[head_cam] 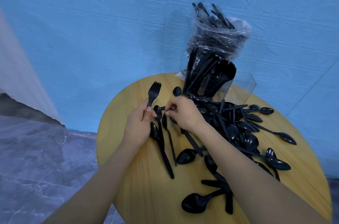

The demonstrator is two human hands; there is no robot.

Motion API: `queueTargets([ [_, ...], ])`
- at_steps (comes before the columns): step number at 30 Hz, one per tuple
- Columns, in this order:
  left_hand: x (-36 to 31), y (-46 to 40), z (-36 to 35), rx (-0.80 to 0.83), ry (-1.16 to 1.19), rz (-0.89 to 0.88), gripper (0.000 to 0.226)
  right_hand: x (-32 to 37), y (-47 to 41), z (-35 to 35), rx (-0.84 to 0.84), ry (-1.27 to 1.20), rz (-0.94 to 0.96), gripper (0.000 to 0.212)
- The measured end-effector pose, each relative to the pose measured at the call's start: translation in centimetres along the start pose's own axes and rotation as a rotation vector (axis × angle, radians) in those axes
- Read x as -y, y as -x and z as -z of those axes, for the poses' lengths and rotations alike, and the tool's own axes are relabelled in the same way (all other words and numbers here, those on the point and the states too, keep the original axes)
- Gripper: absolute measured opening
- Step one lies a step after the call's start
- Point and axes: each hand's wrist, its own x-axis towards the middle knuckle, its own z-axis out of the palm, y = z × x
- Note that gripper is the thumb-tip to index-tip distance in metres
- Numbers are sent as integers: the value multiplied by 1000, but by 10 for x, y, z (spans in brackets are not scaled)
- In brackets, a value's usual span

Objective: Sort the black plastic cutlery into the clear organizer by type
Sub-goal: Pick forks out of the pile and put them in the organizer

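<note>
Head view, looking down on a round wooden table (139,187) before a blue wall (91,31).

At the far edge of the table, a clear organizer (238,88), standing upright. Inside its left part, many black knives and forks (211,77), standing on end and leaning, fork tines up at the right side of that bundle. Right compartment of the organizer: see-through, contents not possible to tell. Just behind the organizer, a clear plastic bag (220,40), open at the top, full of black cutlery, with handles sticking out upward.

On the table, right of centre, a loose pile (234,126) of black cutlery, mostly spoons, reaching up to the organizer's foot. More single spoons scattered toward the near edge, one big spoon (196,203) lying close to the camera.

Left hand (141,123): fingers curled around the handles of a small stack of forks (154,91), held upright with tines pointing up, above the left side of the table. Firm closed grip on the handles.

Right hand (183,112): fingertips pinched narrow on something small and black just beside the left hand; most likely a cutlery handle, but too much hidden to tell which piece. Under both hands, several spoons (161,132) lying flat, their handles pointing toward the camera.

Grey marble floor (36,150) at the left.
</note>
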Motion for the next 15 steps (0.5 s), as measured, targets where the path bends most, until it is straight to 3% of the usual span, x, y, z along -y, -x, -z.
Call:
queueTargets([
  [5,-2,1,-1,2,10,-4,33,1,3,27,-133,-265,-35,4],
  [10,0,0,-1,22,-18,2,31,-13,-4,47,-330,-363,-137,11],
  [15,0,0,-2,32,-32,11,32,-25,-23,42,-271,-389,-296,10],
])
